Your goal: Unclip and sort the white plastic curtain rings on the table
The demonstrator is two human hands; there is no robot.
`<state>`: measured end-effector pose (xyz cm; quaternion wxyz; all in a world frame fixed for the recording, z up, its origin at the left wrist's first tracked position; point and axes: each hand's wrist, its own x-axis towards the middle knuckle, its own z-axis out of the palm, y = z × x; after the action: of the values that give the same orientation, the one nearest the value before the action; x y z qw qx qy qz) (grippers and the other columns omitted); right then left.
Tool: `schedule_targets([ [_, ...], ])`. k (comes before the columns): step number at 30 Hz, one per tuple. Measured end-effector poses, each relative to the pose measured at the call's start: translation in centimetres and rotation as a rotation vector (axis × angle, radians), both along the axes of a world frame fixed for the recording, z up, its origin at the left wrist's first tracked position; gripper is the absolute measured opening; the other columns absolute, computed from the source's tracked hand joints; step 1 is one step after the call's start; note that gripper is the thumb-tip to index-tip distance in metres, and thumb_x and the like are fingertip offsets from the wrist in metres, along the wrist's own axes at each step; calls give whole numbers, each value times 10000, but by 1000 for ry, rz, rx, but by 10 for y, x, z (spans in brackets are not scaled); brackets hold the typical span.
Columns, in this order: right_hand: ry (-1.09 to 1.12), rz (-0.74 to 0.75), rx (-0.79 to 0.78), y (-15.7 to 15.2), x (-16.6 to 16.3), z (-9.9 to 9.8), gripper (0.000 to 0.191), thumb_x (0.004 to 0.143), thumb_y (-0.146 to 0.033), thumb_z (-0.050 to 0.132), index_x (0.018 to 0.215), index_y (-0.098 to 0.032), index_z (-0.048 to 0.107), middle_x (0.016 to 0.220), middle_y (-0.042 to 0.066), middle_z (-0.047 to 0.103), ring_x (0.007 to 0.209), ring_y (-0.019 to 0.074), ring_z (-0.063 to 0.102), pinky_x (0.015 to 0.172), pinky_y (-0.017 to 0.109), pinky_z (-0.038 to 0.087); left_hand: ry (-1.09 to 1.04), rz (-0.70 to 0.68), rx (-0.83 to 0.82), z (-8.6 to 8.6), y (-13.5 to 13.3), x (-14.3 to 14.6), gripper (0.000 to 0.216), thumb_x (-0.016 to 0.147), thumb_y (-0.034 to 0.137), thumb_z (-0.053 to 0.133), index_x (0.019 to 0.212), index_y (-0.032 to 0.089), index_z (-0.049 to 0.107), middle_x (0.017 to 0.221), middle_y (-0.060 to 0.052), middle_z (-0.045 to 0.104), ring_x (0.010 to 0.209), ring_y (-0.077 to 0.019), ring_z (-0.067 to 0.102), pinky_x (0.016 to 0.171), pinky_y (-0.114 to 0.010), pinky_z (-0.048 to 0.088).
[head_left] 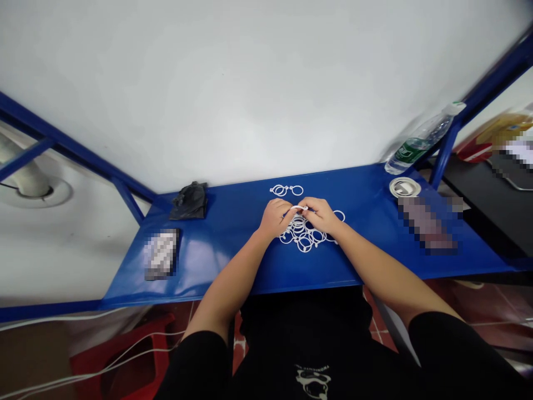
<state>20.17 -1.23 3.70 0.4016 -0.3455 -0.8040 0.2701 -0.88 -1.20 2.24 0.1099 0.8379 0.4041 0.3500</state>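
Note:
Both hands meet over the blue table, fingers closed on one white plastic ring (298, 208) with a small tab, like a curtain ring. My left hand (275, 216) grips its left side. On its right side, near the tab, my right hand (320, 214) pinches it. Part of the ring is hidden by the fingers. Right below the hands lies a loose pile of similar white rings (305, 242), partly covered by them. Farther back, toward the wall, a few more white rings (296, 190) lie apart from the pile.
On the blue table (233, 261), a crumpled black bag (189, 201) and a blurred packet (162, 253) lie left. At right are a water bottle (425, 139) leaning at the frame, a white tape-like roll (405, 188) and a blurred flat object (428, 225). A red stool (120, 355) stands below.

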Motion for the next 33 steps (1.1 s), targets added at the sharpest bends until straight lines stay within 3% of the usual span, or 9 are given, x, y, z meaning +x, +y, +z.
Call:
schedule_targets([
  [6, -73, -38, -21, 0, 2, 1, 310, 866, -158, 456, 967, -208, 745, 866, 39, 761, 789, 197, 694, 773, 311, 541, 27, -38, 20, -2, 0, 2, 496, 1106, 451, 357, 867, 221, 725, 904, -67, 752, 877, -200, 662, 897, -402, 479],
  [15, 66, 28, -46, 5, 2, -2, 397, 826, -113, 441, 1001, -205, 786, 893, 31, 747, 674, 156, 673, 682, 290, 554, -42, -109, 38, -9, 3, 3, 537, 1122, 480, 332, 816, 196, 670, 840, -59, 705, 797, -170, 638, 776, -336, 485],
  [20, 105, 36, -70, 3, -1, -6, 432, 894, -127, 433, 1130, -222, 782, 923, 33, 737, 695, 159, 688, 692, 306, 578, -159, -117, -28, -11, 4, 2, 486, 1112, 483, 378, 909, 198, 716, 893, -58, 705, 846, -170, 655, 798, -319, 517],
  [22, 87, -31, -7, 3, -2, -8, 435, 947, -173, 476, 1306, -241, 713, 1091, 58, 741, 749, 165, 697, 747, 334, 588, -262, -35, -16, -9, 8, -2, 452, 1098, 495, 429, 939, 200, 732, 931, -61, 705, 889, -174, 661, 828, -317, 524],
  [25, 24, -149, 67, 5, -1, -10, 497, 971, -223, 551, 1465, -264, 592, 1303, 92, 698, 836, 189, 702, 830, 382, 590, -398, 214, 21, -9, 18, -16, 437, 1068, 521, 507, 886, 201, 742, 859, -44, 666, 839, -171, 637, 793, -305, 510],
  [28, -131, -181, 103, 10, 0, -12, 388, 988, -235, 547, 1354, -247, 675, 1183, 91, 755, 979, 256, 701, 927, 446, 562, -425, 373, -15, -12, 29, -32, 362, 1056, 479, 547, 959, 210, 770, 771, -15, 632, 751, -161, 610, 749, -297, 490],
  [31, -310, -123, 112, 12, -1, -14, 350, 994, -241, 547, 1303, -214, 710, 1178, 114, 766, 1079, 292, 675, 989, 487, 521, -365, 427, -133, -19, 36, -38, 250, 1003, 408, 646, 1104, 218, 774, 842, -13, 696, 734, -152, 631, 760, -296, 508],
  [33, -399, -62, 112, 12, -3, -15, 350, 997, -249, 554, 1305, -210, 715, 1209, 121, 754, 1096, 291, 665, 1003, 493, 502, -288, 415, -244, -23, 36, -35, 315, 945, 358, 724, 1232, 230, 742, 914, -9, 746, 693, -141, 633, 750, -294, 523],
])
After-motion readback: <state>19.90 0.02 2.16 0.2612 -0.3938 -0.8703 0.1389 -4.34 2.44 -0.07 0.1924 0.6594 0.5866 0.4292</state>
